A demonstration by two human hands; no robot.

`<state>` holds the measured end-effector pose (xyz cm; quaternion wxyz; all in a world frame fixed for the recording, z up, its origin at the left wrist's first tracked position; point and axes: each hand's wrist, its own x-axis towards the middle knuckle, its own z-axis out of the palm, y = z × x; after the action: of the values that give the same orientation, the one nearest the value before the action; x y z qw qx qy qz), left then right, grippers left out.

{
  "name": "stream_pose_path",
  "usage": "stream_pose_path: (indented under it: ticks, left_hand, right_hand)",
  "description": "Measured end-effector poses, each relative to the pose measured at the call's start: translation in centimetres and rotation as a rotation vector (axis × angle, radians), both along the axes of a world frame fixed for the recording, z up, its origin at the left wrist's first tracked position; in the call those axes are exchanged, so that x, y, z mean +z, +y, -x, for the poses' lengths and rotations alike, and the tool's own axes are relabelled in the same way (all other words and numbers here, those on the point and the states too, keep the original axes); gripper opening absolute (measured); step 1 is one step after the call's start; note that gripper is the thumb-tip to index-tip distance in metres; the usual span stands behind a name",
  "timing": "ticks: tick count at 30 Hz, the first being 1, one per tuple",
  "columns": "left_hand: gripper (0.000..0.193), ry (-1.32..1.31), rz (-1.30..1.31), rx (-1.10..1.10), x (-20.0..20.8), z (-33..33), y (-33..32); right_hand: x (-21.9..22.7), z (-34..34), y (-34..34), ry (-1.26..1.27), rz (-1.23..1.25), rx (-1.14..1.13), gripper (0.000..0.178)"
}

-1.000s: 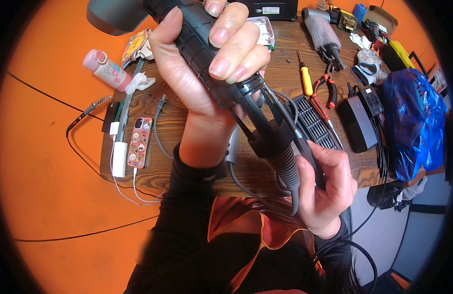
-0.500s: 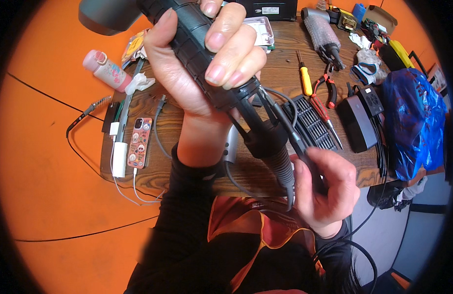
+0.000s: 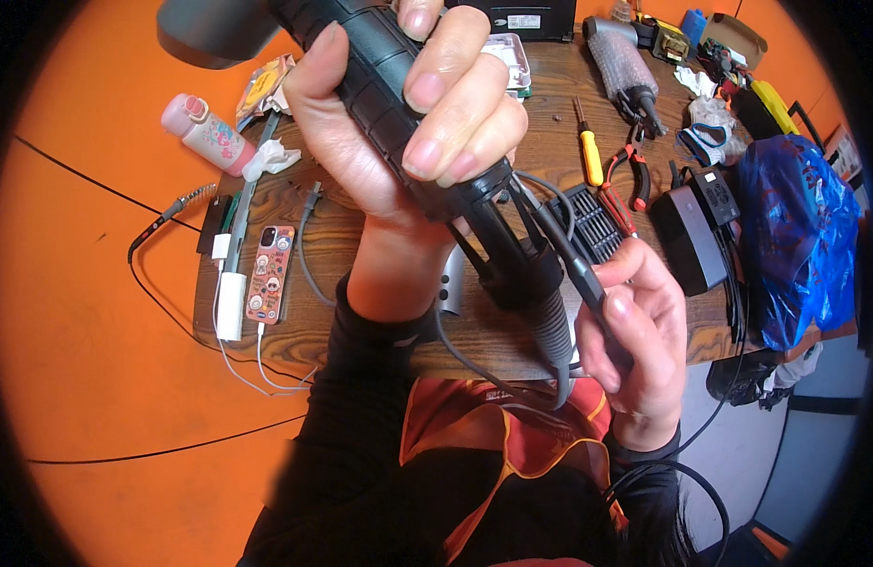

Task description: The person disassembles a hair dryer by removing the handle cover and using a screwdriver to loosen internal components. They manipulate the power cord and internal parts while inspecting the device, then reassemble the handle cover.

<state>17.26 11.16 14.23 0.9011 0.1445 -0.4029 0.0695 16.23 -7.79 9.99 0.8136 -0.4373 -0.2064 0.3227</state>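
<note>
My left hand (image 3: 408,123) is wrapped round the black ribbed handle of what looks like a hair dryer (image 3: 365,71), its grey rounded head at the upper left. The handle slants down to the right, and its lower end has an open frame section, then a ribbed cord sleeve (image 3: 548,326) with a grey cord. In my right hand (image 3: 639,340), pinched between thumb and fingers, is a slim dark screwdriver (image 3: 580,274). Its shaft points up to the left beside the open frame section. Whether the tip touches anything inside cannot be made out.
On the wooden table lie a screwdriver bit set (image 3: 592,227), a yellow-handled screwdriver (image 3: 589,156), red-and-black pliers (image 3: 635,175) and a dark grey box (image 3: 687,236). A blue plastic bag (image 3: 800,241) is at right. A phone (image 3: 271,274), pink bottle (image 3: 205,132) and soldering iron (image 3: 157,222) are at left.
My right hand's grip on the screwdriver has shifted, its fingers now curled differently round the handle. The hair dryer in my left hand has moved slightly to the right.
</note>
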Motion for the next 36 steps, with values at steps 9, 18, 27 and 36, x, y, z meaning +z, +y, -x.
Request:
stream_pose_path:
  ticks: [9, 18, 27, 36]
  left_hand:
    - [0.029, -0.008, -0.048, 0.063, 0.1, 0.3, 0.4]
    - [0.028, -0.04, -0.139, 0.08, 0.0, -0.3, 0.5]
    - [0.032, -0.183, -0.191, 0.01, -0.4, -1.5, 1.6]
    - [0.032, -0.133, -0.007, -0.037, -0.8, -1.3, 0.5]
  right_hand:
    - [-1.4, 0.1, 1.3, -1.47, 0.316, -0.742, 0.03]
    - [-1.0, 0.9, 0.0, -1.448, 0.414, -0.708, 0.035]
    - [-0.7, -1.1, 0.1, 0.217, -0.181, 0.227, 0.027]
    - [-2.2, -0.7, 0.9, -1.144, 0.231, -0.495, 0.033]
